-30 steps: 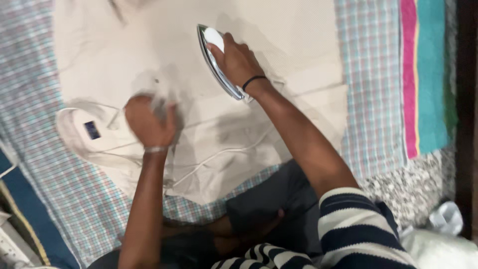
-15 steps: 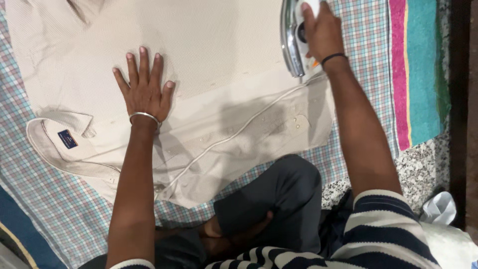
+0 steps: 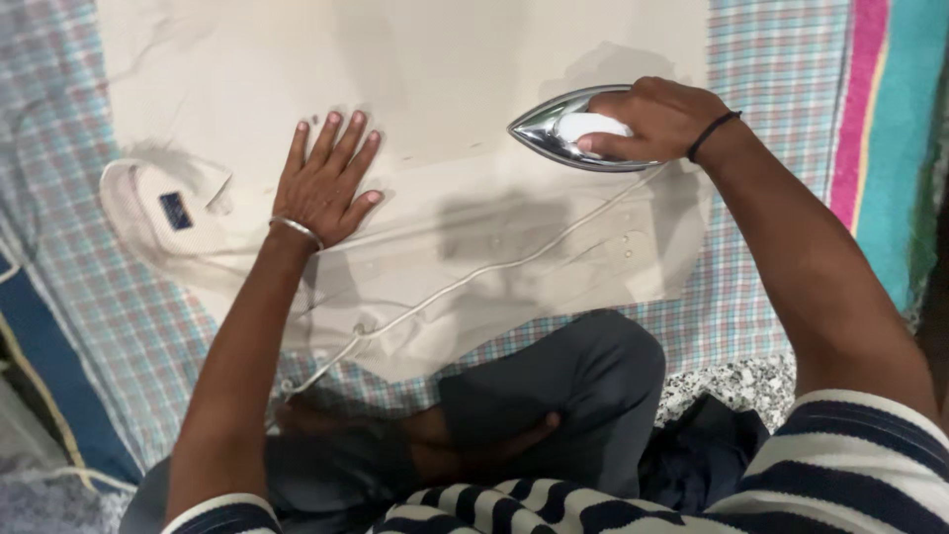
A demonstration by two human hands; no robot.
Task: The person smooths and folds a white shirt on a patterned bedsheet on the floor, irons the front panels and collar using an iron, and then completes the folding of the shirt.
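The right hand (image 3: 657, 117) is closed around the handle of a chrome iron (image 3: 578, 131), which rests on the cream shirt (image 3: 465, 89) with its tip pointing left. The left hand (image 3: 326, 183) lies open and flat on the shirt just right of the collar (image 3: 163, 213), fingers spread toward the far side. The shirt is spread over a checked cloth (image 3: 129, 326) on the floor, and the iron's white cord (image 3: 465, 282) trails across the button placket toward the near left. To press well, the flat palm should hold the fabric taut while the iron glides in smooth strokes and stays clear of the cord. Half a second ago the iron was at the far right edge, pointing away; now it has turned and come in over the shirt.
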